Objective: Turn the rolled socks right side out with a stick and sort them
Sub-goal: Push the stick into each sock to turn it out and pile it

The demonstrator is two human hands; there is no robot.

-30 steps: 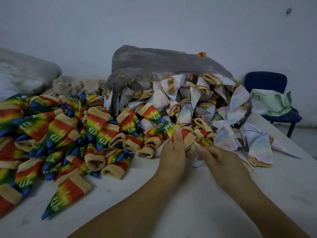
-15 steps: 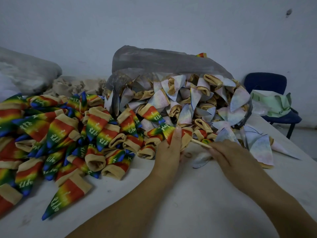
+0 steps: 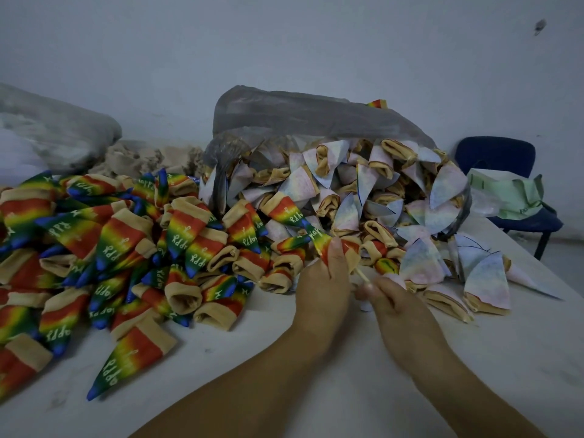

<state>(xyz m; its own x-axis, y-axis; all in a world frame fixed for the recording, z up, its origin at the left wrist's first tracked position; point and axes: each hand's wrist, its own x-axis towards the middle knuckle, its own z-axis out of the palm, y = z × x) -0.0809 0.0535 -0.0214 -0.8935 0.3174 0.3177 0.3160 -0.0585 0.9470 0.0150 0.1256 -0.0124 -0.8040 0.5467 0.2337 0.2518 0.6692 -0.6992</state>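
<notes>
1. At the front edge of the sock heap, the left hand [image 3: 322, 279] pinches a sock [image 3: 325, 245] by its tan cuff, thumb laid up along the rainbow cloth
2. Just beside it, the right hand [image 3: 392, 298] is curled with its fingers pressed together round a thin stick [image 3: 360, 274], whose far end goes into the cuff opening
3. The step in hand looks like the turning of 1 sock: its rainbow side already shows at the tip, so the push seems near its end, though how far in the stick reaches is hidden
4. The next move would call for drawing the stick straight back out while the left hand keeps the cuff, then laying the sock with the turned ones
5. Those rainbow socks [image 3: 110, 245] lie in a pile to the left on the table [image 3: 316, 374]; the pale, unturned socks [image 3: 379, 197] spill from a clear bag [image 3: 300, 115] behind and to the right of the hands
6. Loose pale socks lie touching the right hand's side, and could catch on the stick or be dragged along
7. Further off stand a blue chair [image 3: 505, 153] with green cloth [image 3: 508, 192] at the right, and another bag [image 3: 57, 131] at the back left
</notes>
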